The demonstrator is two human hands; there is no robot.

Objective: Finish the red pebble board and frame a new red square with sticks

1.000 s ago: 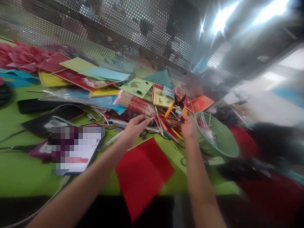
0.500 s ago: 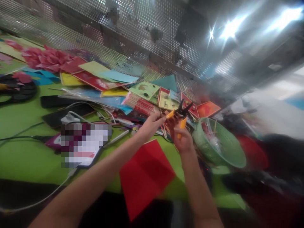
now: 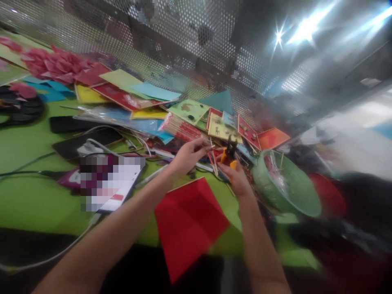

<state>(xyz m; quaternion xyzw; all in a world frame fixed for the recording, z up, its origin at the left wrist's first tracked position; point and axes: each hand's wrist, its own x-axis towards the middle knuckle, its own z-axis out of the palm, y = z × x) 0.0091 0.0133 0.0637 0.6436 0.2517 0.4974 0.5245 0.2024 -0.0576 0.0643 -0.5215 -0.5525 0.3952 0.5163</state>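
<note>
My right hand (image 3: pixel 237 175) is closed round the orange handles of a pair of pliers (image 3: pixel 232 143), whose black jaws point up and away. To its left, my left hand (image 3: pixel 190 155) has its fingers drawn together in a pinch, a short way from the pliers. Something small and pale shows at its fingertips, too blurred to name. Below both hands lies a red paper square (image 3: pixel 192 222), creased and tilted like a diamond, its near corner over the table's front edge. Thin wooden sticks (image 3: pixel 213 163) lie between the hands.
A green plastic basket (image 3: pixel 288 183) with clear wrapping in it stands at the right. Decorated cards (image 3: pixel 190 111) and a bundle of sticks (image 3: pixel 182 127) lie behind the hands. A phone (image 3: pixel 118 185) with a white cable is at the left, near pink paper flowers (image 3: pixel 56 65).
My left hand has let go of one plier handle and moved slightly left. The pliers, held wide open between both hands before, are now in my right hand alone with the handles closer together.
</note>
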